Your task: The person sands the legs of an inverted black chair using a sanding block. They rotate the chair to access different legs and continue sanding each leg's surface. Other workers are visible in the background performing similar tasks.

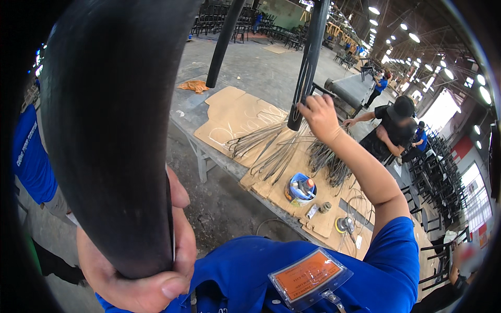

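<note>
Close up, a thick black curved leg-like piece fills the left side. My left hand wraps round its lower end, with the thumb in front and fingers behind. My right hand reaches forward to a black post whose lower end is over the table. Its fingers are bent together against the post, pinching something small and dark that I cannot make out. Thin pale strands run along the post there. Below it, bundles of thin dark strands fan out over cardboard.
On the table stand a blue tub of small items, a jar and a round power tool. Another black post stands near an orange cloth. A person in black works across the table; stacked chairs stand at right.
</note>
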`<action>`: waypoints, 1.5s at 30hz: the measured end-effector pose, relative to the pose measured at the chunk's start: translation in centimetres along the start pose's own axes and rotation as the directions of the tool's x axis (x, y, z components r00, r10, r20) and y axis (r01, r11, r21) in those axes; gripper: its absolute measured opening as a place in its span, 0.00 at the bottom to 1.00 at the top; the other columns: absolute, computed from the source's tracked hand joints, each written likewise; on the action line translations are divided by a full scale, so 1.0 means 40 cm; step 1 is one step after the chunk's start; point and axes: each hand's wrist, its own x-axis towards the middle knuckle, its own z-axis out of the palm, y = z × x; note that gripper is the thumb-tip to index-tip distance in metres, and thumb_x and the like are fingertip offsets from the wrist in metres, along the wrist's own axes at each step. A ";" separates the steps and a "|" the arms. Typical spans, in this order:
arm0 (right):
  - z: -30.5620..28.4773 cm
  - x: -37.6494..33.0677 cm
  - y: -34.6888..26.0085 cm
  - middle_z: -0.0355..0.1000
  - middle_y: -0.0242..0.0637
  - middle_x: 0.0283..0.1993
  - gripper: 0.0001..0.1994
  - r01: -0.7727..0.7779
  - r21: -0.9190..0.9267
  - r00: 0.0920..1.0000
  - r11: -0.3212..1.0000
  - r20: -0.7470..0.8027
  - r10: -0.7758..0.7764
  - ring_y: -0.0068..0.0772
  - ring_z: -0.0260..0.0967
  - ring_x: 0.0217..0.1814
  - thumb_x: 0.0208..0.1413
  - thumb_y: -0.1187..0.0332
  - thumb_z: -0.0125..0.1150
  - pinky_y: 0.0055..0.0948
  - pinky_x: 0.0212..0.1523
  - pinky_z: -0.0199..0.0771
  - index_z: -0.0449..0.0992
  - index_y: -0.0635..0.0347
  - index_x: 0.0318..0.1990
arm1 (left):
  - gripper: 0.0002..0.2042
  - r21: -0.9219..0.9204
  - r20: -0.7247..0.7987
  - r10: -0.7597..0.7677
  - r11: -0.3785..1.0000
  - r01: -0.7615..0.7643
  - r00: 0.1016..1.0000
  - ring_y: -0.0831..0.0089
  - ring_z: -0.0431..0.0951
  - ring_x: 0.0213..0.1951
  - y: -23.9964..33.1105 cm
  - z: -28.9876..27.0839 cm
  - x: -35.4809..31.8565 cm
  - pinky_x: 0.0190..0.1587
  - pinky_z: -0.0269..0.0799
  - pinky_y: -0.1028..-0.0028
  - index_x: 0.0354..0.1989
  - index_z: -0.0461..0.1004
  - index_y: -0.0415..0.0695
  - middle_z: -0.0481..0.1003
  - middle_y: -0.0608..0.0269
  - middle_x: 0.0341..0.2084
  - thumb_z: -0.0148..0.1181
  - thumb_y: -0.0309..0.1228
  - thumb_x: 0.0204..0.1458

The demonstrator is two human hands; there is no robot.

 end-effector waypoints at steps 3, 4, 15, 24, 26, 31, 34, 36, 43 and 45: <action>0.003 0.009 0.000 0.63 0.33 0.32 0.09 0.281 0.066 0.956 0.958 0.070 -0.285 0.33 0.63 0.39 0.45 0.69 0.51 0.38 0.45 0.60 0.75 0.53 0.34 | 0.31 0.060 -0.030 -0.009 0.998 0.011 1.000 0.69 0.73 0.12 -0.007 0.005 0.001 0.15 0.73 0.73 0.45 0.51 0.31 0.69 0.54 0.13 0.63 0.22 0.33; 0.004 0.014 0.005 0.63 0.33 0.32 0.09 0.196 0.046 0.973 0.980 0.115 -0.200 0.34 0.63 0.39 0.45 0.68 0.51 0.38 0.45 0.60 0.75 0.53 0.34 | 0.31 0.066 -0.044 0.013 0.998 -0.010 0.999 0.69 0.72 0.11 -0.010 0.007 0.003 0.14 0.73 0.74 0.45 0.52 0.31 0.69 0.55 0.13 0.64 0.23 0.32; 0.023 0.049 0.000 0.64 0.33 0.34 0.10 0.208 0.065 0.970 0.976 0.114 -0.214 0.33 0.63 0.40 0.44 0.70 0.51 0.40 0.48 0.60 0.75 0.52 0.35 | 0.32 0.127 -0.063 0.033 0.992 -0.025 0.997 0.71 0.71 0.10 -0.013 -0.003 0.026 0.13 0.71 0.75 0.44 0.54 0.31 0.68 0.56 0.12 0.65 0.25 0.30; 0.023 0.128 0.038 0.64 0.33 0.33 0.10 0.261 -0.020 0.962 0.965 -0.073 -0.262 0.32 0.63 0.40 0.45 0.68 0.52 0.37 0.49 0.59 0.75 0.49 0.36 | 0.32 0.170 -0.083 0.027 0.985 -0.012 0.996 0.71 0.70 0.10 -0.007 -0.011 0.037 0.12 0.70 0.76 0.44 0.55 0.31 0.68 0.56 0.12 0.65 0.25 0.29; 0.041 0.130 0.039 0.64 0.33 0.33 0.10 0.208 0.022 0.978 0.978 0.007 -0.208 0.33 0.63 0.41 0.44 0.68 0.53 0.38 0.50 0.60 0.75 0.49 0.36 | 0.32 0.184 -0.089 0.027 0.983 -0.010 0.996 0.71 0.70 0.10 -0.007 -0.014 0.038 0.12 0.69 0.76 0.44 0.55 0.31 0.68 0.56 0.12 0.65 0.25 0.28; 0.079 0.170 0.083 0.64 0.33 0.34 0.10 0.010 -0.030 0.998 0.999 -0.063 -0.012 0.34 0.63 0.42 0.44 0.70 0.53 0.39 0.49 0.60 0.75 0.50 0.36 | 0.32 0.215 -0.102 0.017 0.977 0.005 0.995 0.72 0.69 0.10 -0.006 -0.018 0.040 0.12 0.69 0.76 0.43 0.55 0.31 0.67 0.56 0.12 0.65 0.25 0.28; 0.076 0.172 0.070 0.64 0.33 0.34 0.12 0.207 -0.053 0.973 0.977 -0.092 -0.211 0.33 0.63 0.42 0.45 0.70 0.52 0.40 0.50 0.60 0.76 0.50 0.39 | 0.32 0.246 -0.116 0.016 0.969 0.013 0.993 0.72 0.69 0.10 -0.003 -0.021 0.041 0.11 0.68 0.76 0.43 0.56 0.31 0.67 0.56 0.12 0.65 0.25 0.27; 0.066 0.173 0.057 0.64 0.33 0.35 0.11 0.183 0.079 0.974 0.980 0.121 -0.192 0.33 0.64 0.44 0.44 0.70 0.52 0.43 0.51 0.60 0.76 0.50 0.37 | 0.32 0.258 -0.141 0.013 0.966 0.024 0.990 0.72 0.69 0.10 -0.003 -0.020 0.041 0.11 0.68 0.76 0.43 0.56 0.31 0.67 0.56 0.12 0.65 0.25 0.27; 0.061 0.275 0.143 0.64 0.31 0.33 0.11 0.047 -0.058 0.981 0.997 -0.188 -0.058 0.32 0.63 0.41 0.44 0.72 0.54 0.38 0.49 0.60 0.77 0.48 0.37 | 0.31 0.320 -0.127 -0.033 0.945 0.072 0.991 0.71 0.70 0.10 0.004 -0.016 0.053 0.12 0.69 0.75 0.43 0.56 0.31 0.68 0.56 0.13 0.65 0.25 0.27; 0.063 0.279 0.145 0.64 0.32 0.33 0.11 0.179 -0.102 0.955 0.978 -0.220 -0.198 0.32 0.63 0.41 0.44 0.72 0.54 0.37 0.51 0.59 0.77 0.47 0.37 | 0.32 0.282 -0.146 -0.002 0.958 0.044 0.989 0.71 0.70 0.10 0.004 -0.012 0.055 0.12 0.69 0.75 0.43 0.56 0.31 0.68 0.56 0.13 0.65 0.26 0.27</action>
